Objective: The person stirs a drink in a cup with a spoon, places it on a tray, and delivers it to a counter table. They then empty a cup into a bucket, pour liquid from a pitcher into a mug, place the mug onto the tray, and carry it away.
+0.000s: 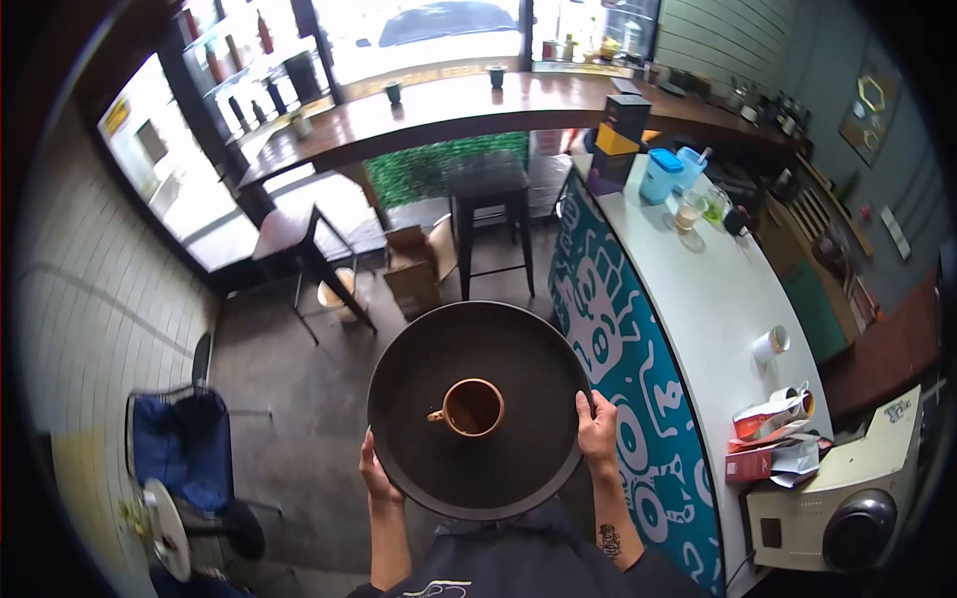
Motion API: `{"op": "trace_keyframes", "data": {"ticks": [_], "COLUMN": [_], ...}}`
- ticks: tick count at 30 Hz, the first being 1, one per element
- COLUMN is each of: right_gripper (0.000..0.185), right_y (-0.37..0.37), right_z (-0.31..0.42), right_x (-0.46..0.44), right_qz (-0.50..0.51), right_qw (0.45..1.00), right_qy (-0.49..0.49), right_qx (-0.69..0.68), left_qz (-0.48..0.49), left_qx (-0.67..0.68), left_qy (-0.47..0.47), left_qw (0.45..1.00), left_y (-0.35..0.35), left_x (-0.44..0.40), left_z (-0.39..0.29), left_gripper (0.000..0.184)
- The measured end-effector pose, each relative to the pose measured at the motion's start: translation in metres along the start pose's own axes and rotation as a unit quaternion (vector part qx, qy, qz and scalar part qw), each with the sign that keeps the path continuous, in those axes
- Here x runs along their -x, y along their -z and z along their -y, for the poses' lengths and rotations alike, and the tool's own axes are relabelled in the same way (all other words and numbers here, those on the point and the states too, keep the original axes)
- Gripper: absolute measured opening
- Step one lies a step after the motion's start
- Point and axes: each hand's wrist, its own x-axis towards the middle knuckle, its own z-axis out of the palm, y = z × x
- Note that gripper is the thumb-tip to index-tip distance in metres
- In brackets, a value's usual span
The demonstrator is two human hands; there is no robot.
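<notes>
A round dark serving tray (429, 344) is held level in front of my body, one hand on each side. On its middle stands a brown cup (473, 408), upright, its handle toward the left; the inside looks dark brown, and I cannot tell how full it is. My left hand (377, 476) grips the tray's lower left rim, fingers partly hidden under it. My right hand (597, 431) closes on the right rim with the thumb on top. Neither hand touches the cup.
To the right runs a white counter (713, 289) with blue pitchers (661, 176), glasses, packets and a cream-coloured machine (832, 518). Ahead are stools (488, 184), a cardboard box (411, 274) and a long wooden bar (439, 105). A blue chair (179, 448) stands left.
</notes>
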Motion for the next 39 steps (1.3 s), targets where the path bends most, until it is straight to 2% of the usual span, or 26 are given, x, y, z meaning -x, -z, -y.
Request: {"op": "trace_keyframes", "data": {"ticks": [5, 7, 10, 14, 16, 18, 19, 20, 21, 27, 30, 32, 35, 39], "right_gripper": [0.034, 0.035, 0.035, 0.034, 0.034, 0.033, 0.030, 0.029, 0.029, 0.025, 0.028, 0.028, 0.028, 0.030], "right_y": [-0.037, -0.052, -0.077, -0.101, -0.124, -0.136, -0.138, -0.144, -0.151, -0.188, -0.205, -0.218, -0.223, -0.238], "right_z": [0.005, 0.003, -0.003, 0.021, 0.041, 0.051, 0.048, 0.052, 0.052, 0.063, 0.073, 0.072, 0.082, 0.087], "right_x": [-0.071, -0.107, -0.172, -0.259, -0.319, -0.344, -0.363, -0.380, -0.400, -0.505, -0.549, -0.583, -0.619, -0.668], "right_qz": [-0.039, -0.048, -0.061, -0.032, -0.029, -0.021, 0.005, 0.034, 0.038, 0.059, 0.043, 0.032, 0.036, 0.045], "right_qw": [0.999, 0.998, 0.998, 0.999, 0.998, 0.997, 0.998, 0.999, 0.999, 0.996, 0.995, 0.996, 0.994, 0.991], "right_qy": [-0.018, -0.021, 0.018, 0.010, 0.055, 0.080, 0.043, 0.018, 0.028, 0.053, 0.088, 0.078, 0.089, 0.065], "right_qx": [0.000, -0.017, -0.003, 0.001, -0.009, -0.004, 0.035, -0.010, -0.019, 0.034, 0.008, -0.009, 0.051, 0.111], "left_qz": [-0.006, -0.024, 0.004, -0.024, -0.021, -0.042, -0.102, -0.149, -0.105, -0.064, -0.069, -0.088, -0.051, -0.052], "left_qx": [0.054, 0.035, 0.014, 0.010, -0.029, -0.046, -0.037, -0.023, 0.007, 0.051, 0.082, 0.064, 0.058, 0.062], "left_qy": [0.047, 0.019, -0.004, 0.002, -0.062, -0.048, -0.008, 0.024, 0.029, 0.027, 0.046, 0.025, 0.039, 0.050], "left_qw": [0.997, 0.999, 1.000, 1.000, 0.997, 0.997, 0.994, 0.988, 0.994, 0.996, 0.993, 0.994, 0.996, 0.995], "left_y": [-0.004, -0.011, -0.032, -0.056, -0.060, -0.067, -0.077, -0.091, -0.103, -0.138, -0.158, -0.170, -0.183, -0.191], "left_x": [-0.101, -0.140, -0.202, -0.276, -0.323, -0.350, -0.362, -0.381, -0.397, -0.497, -0.536, -0.573, -0.613, -0.661], "left_z": [0.001, 0.007, 0.007, -0.001, 0.006, -0.004, -0.010, -0.014, -0.018, -0.031, -0.036, -0.042, -0.048, -0.046], "left_gripper": [0.061, 0.062, 0.063, 0.058, 0.051, 0.045, 0.047, 0.049, 0.044, 0.039, 0.039, 0.039, 0.039, 0.039]}}
